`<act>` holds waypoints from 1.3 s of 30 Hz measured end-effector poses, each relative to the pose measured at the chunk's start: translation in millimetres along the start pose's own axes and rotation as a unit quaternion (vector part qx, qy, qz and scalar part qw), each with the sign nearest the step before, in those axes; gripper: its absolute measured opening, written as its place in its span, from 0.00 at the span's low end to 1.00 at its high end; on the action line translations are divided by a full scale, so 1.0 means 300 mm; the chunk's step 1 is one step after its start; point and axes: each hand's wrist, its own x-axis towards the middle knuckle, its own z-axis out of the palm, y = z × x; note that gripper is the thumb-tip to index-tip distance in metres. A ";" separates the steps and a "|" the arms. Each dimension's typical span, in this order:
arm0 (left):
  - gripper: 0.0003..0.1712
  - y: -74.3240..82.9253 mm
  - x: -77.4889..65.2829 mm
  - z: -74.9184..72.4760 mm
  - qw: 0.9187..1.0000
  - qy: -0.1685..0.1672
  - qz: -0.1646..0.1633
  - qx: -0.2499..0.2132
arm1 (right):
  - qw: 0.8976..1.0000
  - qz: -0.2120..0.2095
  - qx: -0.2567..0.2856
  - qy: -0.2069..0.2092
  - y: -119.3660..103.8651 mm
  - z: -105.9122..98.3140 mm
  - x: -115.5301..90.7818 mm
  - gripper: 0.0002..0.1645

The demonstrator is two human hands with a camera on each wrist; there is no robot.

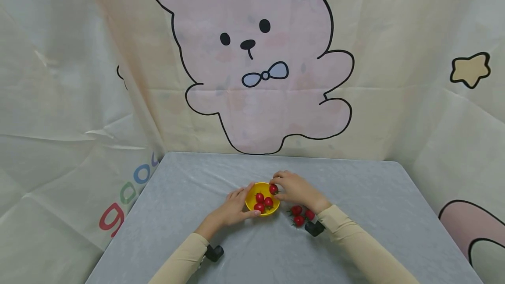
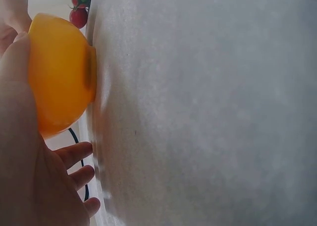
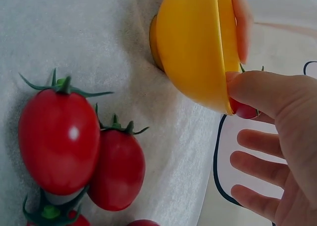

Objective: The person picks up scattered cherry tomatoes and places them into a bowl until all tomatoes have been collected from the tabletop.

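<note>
A yellow bowl (image 1: 261, 186) stands on the table, with several red cherry tomatoes (image 1: 268, 202) inside. My left hand (image 1: 232, 208) holds the bowl from its left side, thumb at the near rim; the left wrist view shows its other fingers spread beside the wall. Over the bowl's right rim, my right hand (image 1: 295, 189) pinches another cherry tomato (image 3: 243, 110) between thumb and fingers. Its remaining fingers are held apart from the bowl. Just right of the bowl, below the right wrist, lie several loose cherry tomatoes (image 1: 298, 221) with green stems.
A grey cloth covers the table (image 1: 260, 257). Behind it hangs a pale curtain (image 1: 375, 113) with a large cartoon bear, and similar sheets stand at both sides. Black wrist cameras sit under the left sleeve (image 1: 185, 253) and right sleeve (image 1: 355, 240).
</note>
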 end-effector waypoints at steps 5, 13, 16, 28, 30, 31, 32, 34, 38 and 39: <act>0.58 0.001 0.003 0.000 1.000 0.002 0.004 0.003 | 1.000 -0.004 0.001 0.003 0.005 0.006 0.011 0.25; 0.57 0.002 0.010 0.002 1.000 0.001 0.007 0.003 | 1.000 0.000 0.009 -0.003 0.006 0.003 0.018 0.25; 0.57 0.003 0.009 0.002 1.000 0.000 0.007 0.001 | 1.000 0.000 0.007 -0.004 0.006 0.002 0.019 0.25; 0.57 0.005 0.005 -0.003 1.000 0.003 0.008 -0.001 | 1.000 -0.015 -0.003 0.006 0.010 -0.001 0.010 0.24; 0.57 0.004 0.005 -0.003 1.000 0.002 0.006 0.001 | 1.000 -0.018 -0.002 0.009 0.015 0.000 0.008 0.24; 0.57 0.003 0.005 -0.003 1.000 0.003 0.007 0.001 | 1.000 -0.019 -0.001 0.011 0.018 0.001 0.007 0.23; 0.57 0.002 0.005 -0.002 1.000 0.004 0.007 0.003 | 1.000 -0.021 -0.001 0.014 0.021 0.002 0.005 0.23; 0.58 0.000 0.005 0.001 1.000 0.005 0.009 0.007 | 1.000 -0.022 0.001 0.016 0.028 0.004 0.002 0.23; 0.57 -0.003 0.004 0.004 1.000 0.009 0.011 0.010 | 0.999 -0.025 0.003 0.022 0.041 0.008 -0.005 0.21; 0.57 -0.003 0.003 0.005 1.000 0.009 0.011 0.010 | 0.999 -0.025 0.004 0.022 0.044 0.009 -0.008 0.21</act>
